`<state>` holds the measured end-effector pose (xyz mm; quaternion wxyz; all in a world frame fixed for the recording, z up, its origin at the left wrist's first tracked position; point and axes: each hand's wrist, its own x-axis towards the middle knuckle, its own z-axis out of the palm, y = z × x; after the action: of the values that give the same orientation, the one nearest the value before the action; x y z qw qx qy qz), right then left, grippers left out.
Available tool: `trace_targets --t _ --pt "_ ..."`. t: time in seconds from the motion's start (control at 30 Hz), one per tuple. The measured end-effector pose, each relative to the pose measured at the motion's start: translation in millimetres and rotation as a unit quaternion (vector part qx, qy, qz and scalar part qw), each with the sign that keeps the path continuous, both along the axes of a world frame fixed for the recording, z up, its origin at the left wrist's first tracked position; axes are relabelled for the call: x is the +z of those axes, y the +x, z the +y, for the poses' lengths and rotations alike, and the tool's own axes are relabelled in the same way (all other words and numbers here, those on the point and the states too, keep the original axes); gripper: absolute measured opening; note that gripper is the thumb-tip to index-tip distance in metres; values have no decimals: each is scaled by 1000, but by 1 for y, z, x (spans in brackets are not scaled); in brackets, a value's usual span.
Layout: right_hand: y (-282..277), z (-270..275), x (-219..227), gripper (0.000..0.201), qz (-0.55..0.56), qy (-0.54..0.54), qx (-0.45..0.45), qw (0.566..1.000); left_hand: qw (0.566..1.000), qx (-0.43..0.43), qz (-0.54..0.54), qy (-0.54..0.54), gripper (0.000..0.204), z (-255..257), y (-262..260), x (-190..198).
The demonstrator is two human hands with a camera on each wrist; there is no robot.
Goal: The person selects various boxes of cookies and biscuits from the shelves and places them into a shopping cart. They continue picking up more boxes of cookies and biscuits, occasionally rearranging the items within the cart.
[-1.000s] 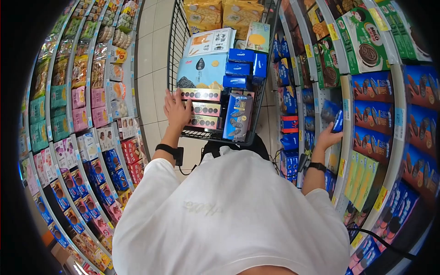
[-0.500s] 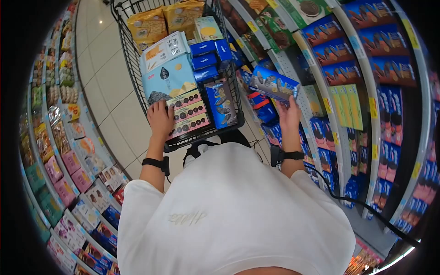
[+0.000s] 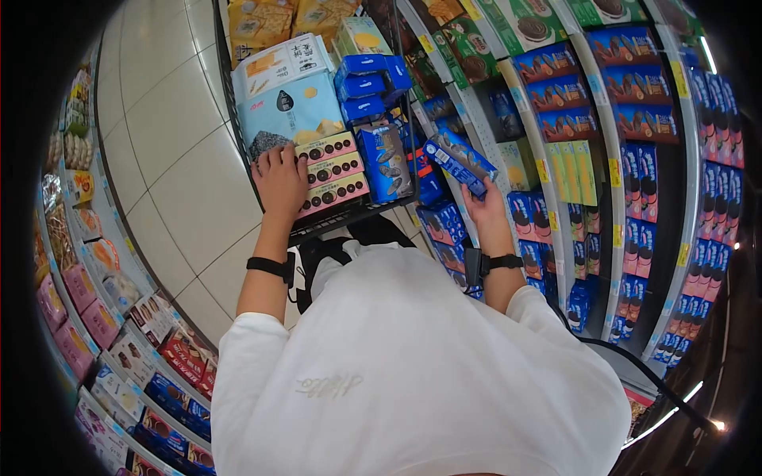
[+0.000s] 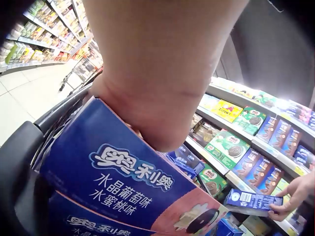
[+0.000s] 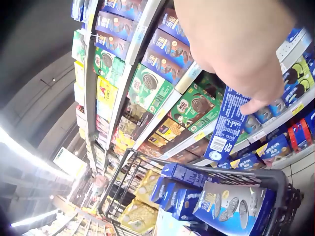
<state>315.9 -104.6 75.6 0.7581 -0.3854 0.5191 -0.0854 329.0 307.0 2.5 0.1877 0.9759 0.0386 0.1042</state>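
Note:
In the head view, the left hand (image 3: 279, 181) rests with spread fingers on the left ends of three pink cookie boxes (image 3: 332, 170) stacked in the cart. Its wrist view shows the hand (image 4: 147, 108) over a blue box end (image 4: 113, 162). Off the cart's right side, the right hand (image 3: 487, 208) pinches one end of a slim blue box (image 3: 460, 162), held tilted in the air. The right wrist view shows that box (image 5: 228, 124) hanging from the fingers, its printed side and barcode visible. A blue-grey cookie box (image 3: 384, 163) lies beside the pink boxes.
The black wire cart (image 3: 397, 202) also holds a light-blue bag (image 3: 290, 115), a white pack, yellow bags and several small blue packs (image 3: 363, 86). Stocked shelves (image 3: 556, 87) flank both sides, the right one close to the right hand. A black cable (image 3: 635, 357) trails on the right.
The right hand has brought the blue box away from the right shelf toward the cart and tilted it. The left hand stays on the pink boxes. The head view has turned rightward.

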Motion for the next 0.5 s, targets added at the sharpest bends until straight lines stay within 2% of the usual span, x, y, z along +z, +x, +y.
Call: trace_targets --t 0.03,0.1,0.23,0.33,0.5 --pt "3 5 2 26 -4 -3 6 1000 1000 2 6 7 40 0 -1 0" --pt "6 16 7 26 -14 -19 -38 999 1000 5 16 4 40 -1 -2 1" --pt "16 37 16 31 -80 -79 -27 993 999 -5 38 -12 40 1 -3 6" --pt "25 47 22 31 -113 -72 -10 991 999 -15 35 -9 41 2 -4 9" --pt "28 67 28 33 -123 -65 -35 990 999 -27 39 -14 41 3 -4 8"
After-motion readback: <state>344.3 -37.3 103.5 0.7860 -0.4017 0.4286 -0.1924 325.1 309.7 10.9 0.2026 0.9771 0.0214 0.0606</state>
